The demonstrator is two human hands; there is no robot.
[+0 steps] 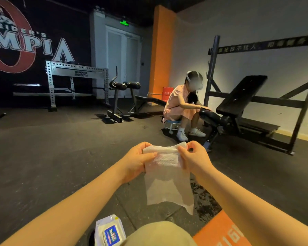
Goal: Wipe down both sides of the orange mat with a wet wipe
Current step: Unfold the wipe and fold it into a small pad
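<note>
The black wall mural with a red oval (11,41) reads "WEIDER'S" over large silver letters "MPIA", cut off at the left. The grey steel perforated rack (76,72) carries "HAMMER STRENGTH" on its crossbeam. White numerals on the orange mat (224,233), the blue label on the white wet-wipe pack (108,234) and the black wall banner (274,44) are too unclear to read.

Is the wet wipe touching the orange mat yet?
Apart. The head view shows the wet wipe held up by both hands, with dark floor between it and the orange mat.

Gym — weight bench (238,96), steel rack (75,75), rubber floor (43,148).
</note>
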